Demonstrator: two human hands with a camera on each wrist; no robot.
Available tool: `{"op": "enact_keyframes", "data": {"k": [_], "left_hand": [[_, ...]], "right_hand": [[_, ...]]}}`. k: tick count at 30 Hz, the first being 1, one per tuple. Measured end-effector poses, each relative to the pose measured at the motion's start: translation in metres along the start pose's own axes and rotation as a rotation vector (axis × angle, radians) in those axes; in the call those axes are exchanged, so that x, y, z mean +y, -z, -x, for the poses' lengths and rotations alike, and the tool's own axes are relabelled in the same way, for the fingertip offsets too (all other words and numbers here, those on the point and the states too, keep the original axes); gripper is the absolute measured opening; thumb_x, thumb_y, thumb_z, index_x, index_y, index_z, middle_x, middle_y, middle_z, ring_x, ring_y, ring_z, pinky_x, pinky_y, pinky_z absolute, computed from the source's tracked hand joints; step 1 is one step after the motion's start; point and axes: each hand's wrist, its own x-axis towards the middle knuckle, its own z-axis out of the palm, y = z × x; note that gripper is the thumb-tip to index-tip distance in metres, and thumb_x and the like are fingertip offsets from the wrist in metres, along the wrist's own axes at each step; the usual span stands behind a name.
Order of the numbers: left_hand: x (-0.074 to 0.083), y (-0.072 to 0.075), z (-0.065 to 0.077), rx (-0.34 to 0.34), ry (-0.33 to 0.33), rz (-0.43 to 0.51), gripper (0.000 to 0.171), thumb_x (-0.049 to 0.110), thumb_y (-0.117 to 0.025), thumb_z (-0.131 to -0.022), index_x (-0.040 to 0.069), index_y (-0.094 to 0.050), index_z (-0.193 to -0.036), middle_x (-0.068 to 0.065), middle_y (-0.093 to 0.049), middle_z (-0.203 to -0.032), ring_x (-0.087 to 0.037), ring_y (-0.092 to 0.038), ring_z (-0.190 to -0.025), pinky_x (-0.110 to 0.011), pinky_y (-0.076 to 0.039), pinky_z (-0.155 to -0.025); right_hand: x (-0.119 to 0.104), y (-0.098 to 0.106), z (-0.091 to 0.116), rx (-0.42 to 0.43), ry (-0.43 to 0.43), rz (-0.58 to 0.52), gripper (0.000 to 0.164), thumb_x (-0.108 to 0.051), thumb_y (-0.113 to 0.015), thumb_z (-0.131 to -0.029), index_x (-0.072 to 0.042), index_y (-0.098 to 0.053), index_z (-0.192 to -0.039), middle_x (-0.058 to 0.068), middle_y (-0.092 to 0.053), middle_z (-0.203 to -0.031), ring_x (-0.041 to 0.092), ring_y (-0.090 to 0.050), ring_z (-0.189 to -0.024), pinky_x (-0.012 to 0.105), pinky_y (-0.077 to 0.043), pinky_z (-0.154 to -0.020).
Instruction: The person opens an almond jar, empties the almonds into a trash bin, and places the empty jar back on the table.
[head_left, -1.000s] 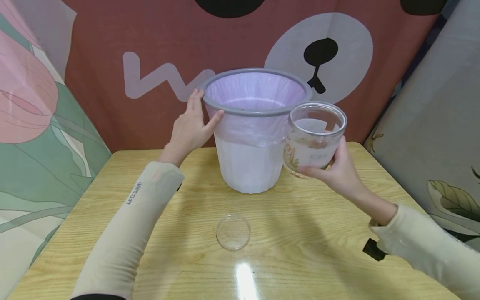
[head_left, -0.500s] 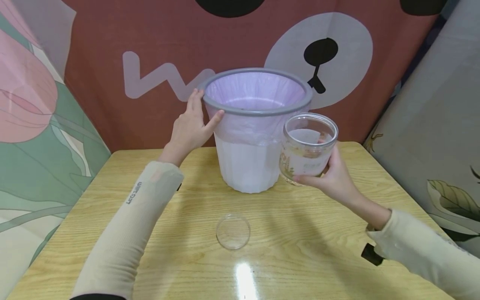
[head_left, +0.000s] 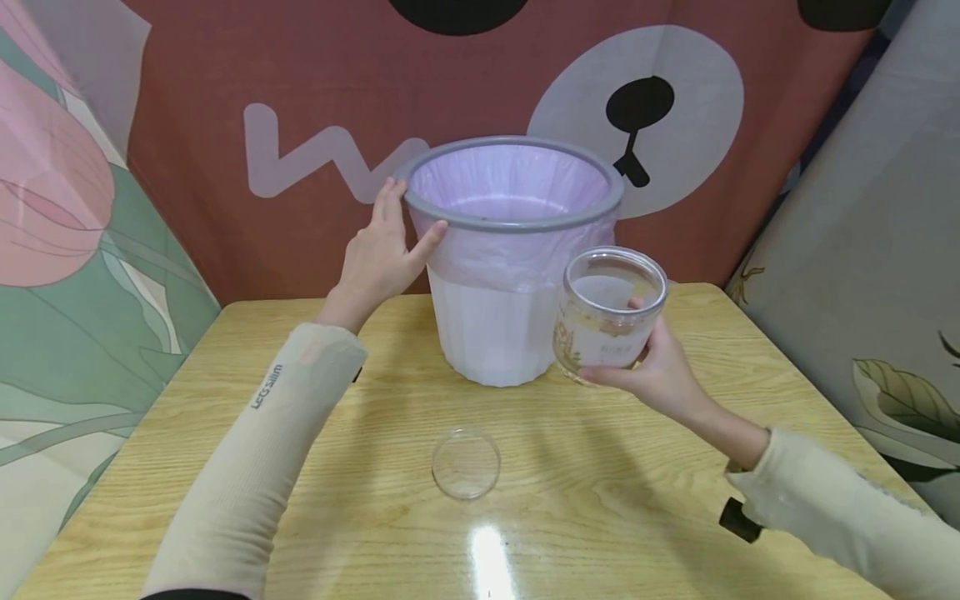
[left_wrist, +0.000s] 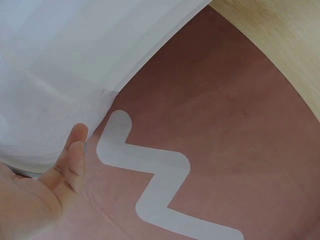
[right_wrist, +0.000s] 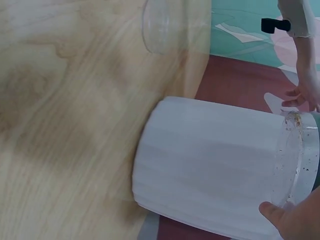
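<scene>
Gripping a clear jar (head_left: 609, 315) just right of the bin (head_left: 495, 333), the right hand (head_left: 660, 375) curls round it while the left hand (head_left: 378, 258), fingers straight, presses the bin's left rim.

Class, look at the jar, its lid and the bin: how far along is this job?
Done: the clear lid is off and lies on the table, and the jar looks emptied. In hand: the right hand holds the jar upright beside the lined bin, while the left hand steadies the bin's rim. Left, probably: setting the jar down and putting its lid back.
</scene>
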Motion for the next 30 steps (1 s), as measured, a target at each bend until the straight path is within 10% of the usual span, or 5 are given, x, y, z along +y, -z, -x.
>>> {"op": "enact_keyframes", "data": {"k": [18, 30], "left_hand": [[-0.001, -0.001, 0.000, -0.007, 0.003, -0.001, 0.083, 0.063, -0.031, -0.085, 0.007, -0.010, -0.143, -0.008, -0.007, -0.148, -0.028, -0.051, -0.054, -0.032, -0.035, -0.042], [-0.001, -0.001, 0.000, -0.004, 0.005, 0.002, 0.083, 0.063, -0.032, -0.085, 0.007, -0.009, -0.143, -0.007, -0.006, -0.148, -0.026, -0.045, -0.047, -0.032, -0.033, -0.041]], "right_hand": [[0.018, -0.008, 0.014, -0.048, -0.070, 0.054, 0.085, 0.004, -0.079, -0.059, -0.004, -0.032, -0.130, 0.008, -0.049, -0.117, 0.012, -0.048, -0.104, 0.025, -0.039, -0.082], [0.029, -0.010, 0.022, -0.032, -0.122, 0.140, 0.084, -0.006, -0.083, -0.057, -0.004, -0.036, -0.127, 0.014, -0.052, -0.116, 0.025, -0.044, -0.109, 0.047, -0.030, -0.089]]}}
